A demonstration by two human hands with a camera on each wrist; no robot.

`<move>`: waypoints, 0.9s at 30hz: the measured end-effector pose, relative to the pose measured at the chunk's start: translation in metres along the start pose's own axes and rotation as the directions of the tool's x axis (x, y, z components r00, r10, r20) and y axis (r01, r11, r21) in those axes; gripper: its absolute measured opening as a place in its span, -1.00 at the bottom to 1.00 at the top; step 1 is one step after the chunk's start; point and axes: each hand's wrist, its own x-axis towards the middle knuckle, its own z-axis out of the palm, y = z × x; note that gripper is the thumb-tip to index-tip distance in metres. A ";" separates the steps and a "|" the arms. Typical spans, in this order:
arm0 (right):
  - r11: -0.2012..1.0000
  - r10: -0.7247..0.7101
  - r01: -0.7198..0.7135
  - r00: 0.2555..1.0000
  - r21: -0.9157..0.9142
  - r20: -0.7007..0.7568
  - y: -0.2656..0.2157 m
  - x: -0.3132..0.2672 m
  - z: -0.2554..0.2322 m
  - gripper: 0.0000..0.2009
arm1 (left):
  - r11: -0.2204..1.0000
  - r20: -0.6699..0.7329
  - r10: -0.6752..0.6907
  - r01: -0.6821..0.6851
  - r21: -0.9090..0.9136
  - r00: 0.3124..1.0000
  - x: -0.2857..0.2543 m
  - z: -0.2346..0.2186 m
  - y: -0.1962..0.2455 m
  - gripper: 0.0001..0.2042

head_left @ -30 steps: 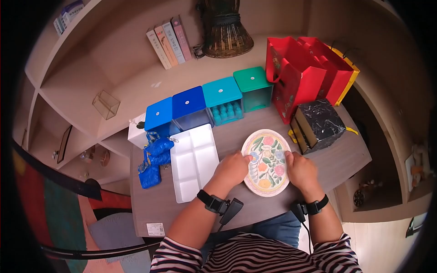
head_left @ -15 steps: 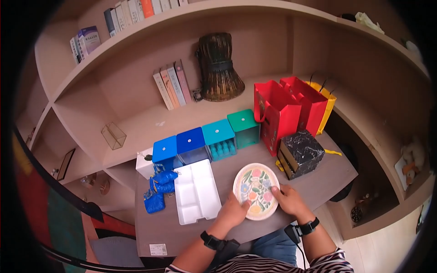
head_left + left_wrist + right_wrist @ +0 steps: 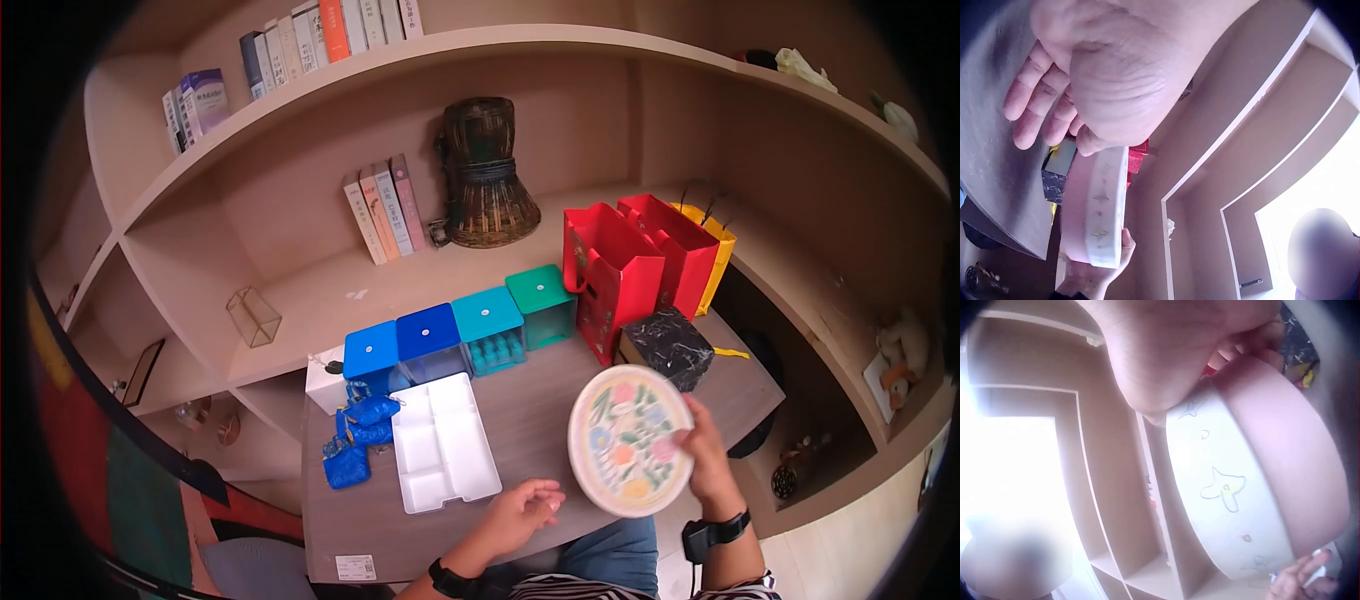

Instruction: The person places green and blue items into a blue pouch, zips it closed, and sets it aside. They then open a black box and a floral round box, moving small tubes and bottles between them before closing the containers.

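Note:
An oval lidded box (image 3: pixel 630 440) with a floral top is held up over the table's right front part, its top tilted toward the head camera. Its white lid rim (image 3: pixel 1222 481) and pink base (image 3: pixel 1291 450) show in the right wrist view. My right hand (image 3: pixel 708 462) grips the box by its right side, thumb on the top. To the left of it, apart from the box, is my left hand (image 3: pixel 525 515), its fingers loosely bent and holding nothing. Left of that hand lies a white compartment tray (image 3: pixel 427 450).
Blue pouches (image 3: pixel 360 435) lie left of the tray. Behind it stands a row of lidded bins (image 3: pixel 487 335) in blue, teal and green. Red gift bags (image 3: pixel 615 270) and a black marbled box (image 3: pixel 672 345) stand at the back right. Curved shelves (image 3: pixel 560 45) surround the table.
My left hand has let go of the floral box and moved off it. My right hand has lifted the box to the right. The head view has tilted upward.

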 end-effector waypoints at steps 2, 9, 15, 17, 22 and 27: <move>0.975 -0.072 0.090 0.993 0.204 -0.094 -0.005 0.012 -0.011 -0.32 | 0.999 0.037 0.015 -0.016 0.032 0.999 -0.010 -0.005 -0.009 -0.62; 0.990 0.075 -0.031 0.945 0.141 -0.319 -0.017 0.053 -0.043 -0.56 | 0.992 -0.015 -0.110 0.109 -0.061 0.994 -0.033 -0.026 -0.046 -0.62; 0.985 0.106 -0.044 0.920 0.169 -0.378 -0.007 0.081 -0.027 -0.57 | 0.984 -0.073 -0.104 0.092 -0.150 0.992 -0.041 -0.035 -0.075 -0.62; 0.985 0.081 -0.018 0.926 0.171 -0.368 -0.003 0.086 -0.023 -0.54 | 0.986 -0.054 -0.053 0.044 -0.158 0.997 -0.042 -0.035 -0.079 -0.63; 0.992 0.059 -0.016 0.934 0.123 -0.352 0.006 0.085 -0.031 -0.53 | 0.986 -0.033 -0.072 0.066 -0.154 0.997 -0.040 -0.034 -0.072 -0.63; 0.991 0.037 -0.086 0.914 -0.104 -0.404 0.021 0.066 -0.055 -0.62 | 0.989 -0.028 -0.081 0.077 -0.129 0.996 -0.037 -0.032 -0.074 -0.64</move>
